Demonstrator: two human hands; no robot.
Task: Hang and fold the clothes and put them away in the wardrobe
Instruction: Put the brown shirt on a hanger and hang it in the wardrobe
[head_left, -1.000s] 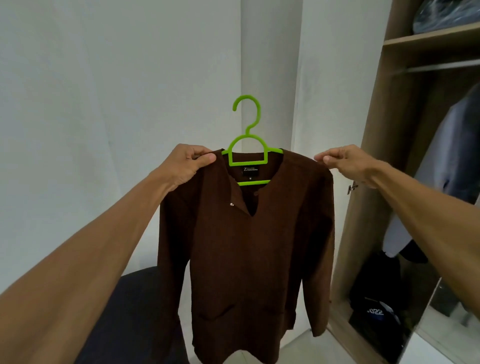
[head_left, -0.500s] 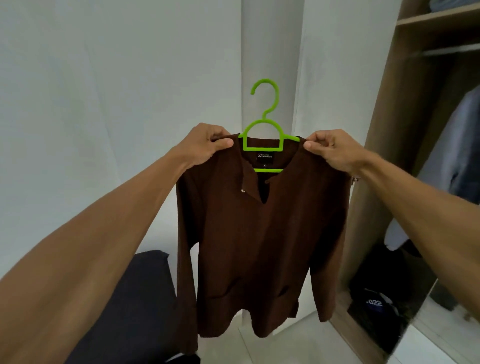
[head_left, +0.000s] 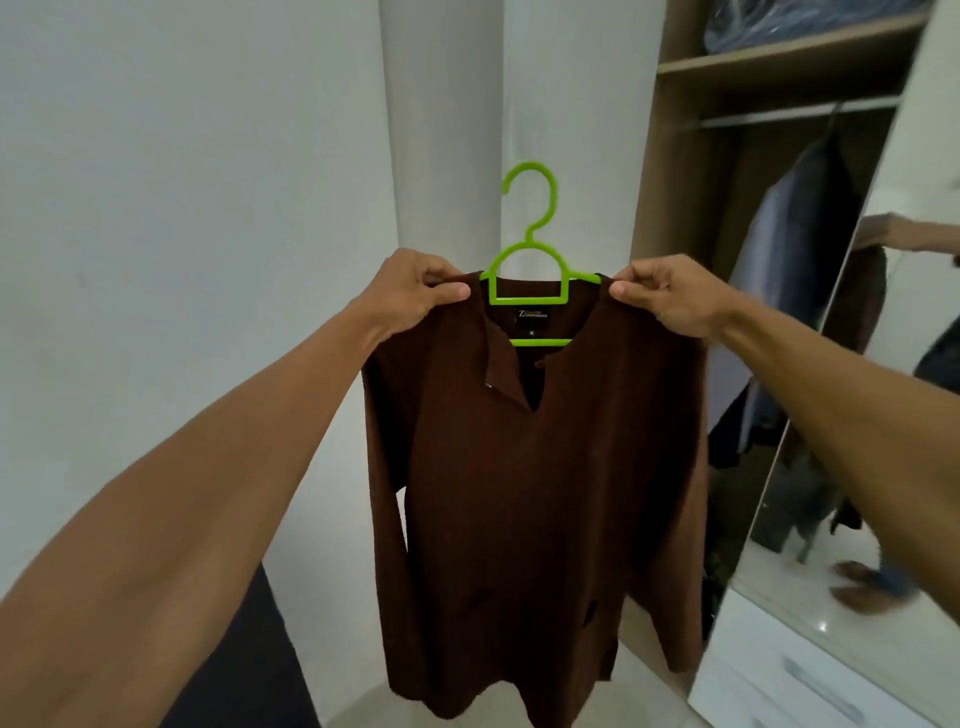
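The one camera rides on my head and looks forward and slightly down along both outstretched arms, so my left hand (head_left: 415, 291) and right hand (head_left: 670, 301) sit near mid-frame, each gripping a shoulder of the shirt (head_left: 530, 493) on its hanger (head_left: 530, 249). It faces the white wall (head_left: 182, 208) and its corner column straight ahead, with the open wardrobe (head_left: 670, 156) at far right and its mirror door (head_left: 810, 561) close along the right edge. The wide lens makes my forearms loom large in the near lower corners, and a strip of floor (head_left: 356, 711) shows at the bottom.
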